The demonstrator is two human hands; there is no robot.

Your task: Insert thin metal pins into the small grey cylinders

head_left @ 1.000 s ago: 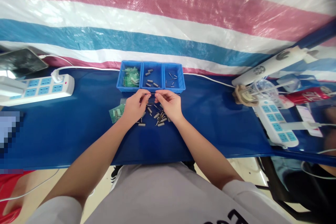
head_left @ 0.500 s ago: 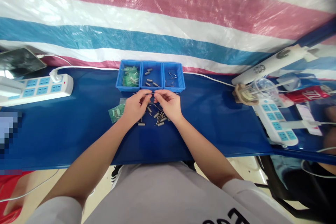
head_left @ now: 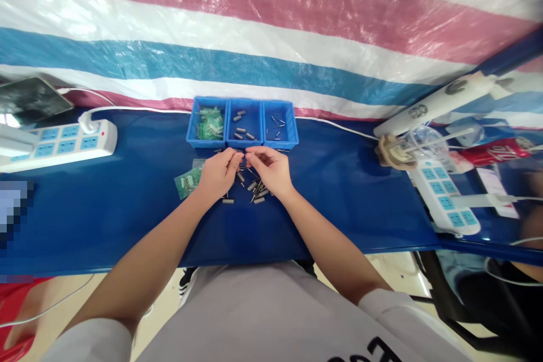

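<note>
My left hand [head_left: 218,174] and my right hand [head_left: 271,171] meet fingertip to fingertip just in front of the blue bins. Both pinch at something small and thin, mostly hidden by the fingers; its kind does not show. Below them lies a loose pile of thin metal pins [head_left: 258,191] and short grey cylinders, one cylinder [head_left: 228,201] apart at the front. A green-and-clear packet [head_left: 186,183] rests left of my left hand. Behind are three joined bins: the left bin [head_left: 207,143] holds green packets, the middle bin [head_left: 245,142] grey cylinders, the right bin [head_left: 282,142] thin pins.
A white power strip [head_left: 102,138] stands at the left, near a dark-screened device [head_left: 36,99]. On the right are another power strip [head_left: 443,195], a plastic cup [head_left: 426,144], a red can [head_left: 496,151] and a white tube [head_left: 428,106]. A striped sheet [head_left: 254,22] hangs behind the table.
My fingertips have shifted slightly and the thin rod seen between them earlier is now harder to see. The bins and loose parts stay in place.
</note>
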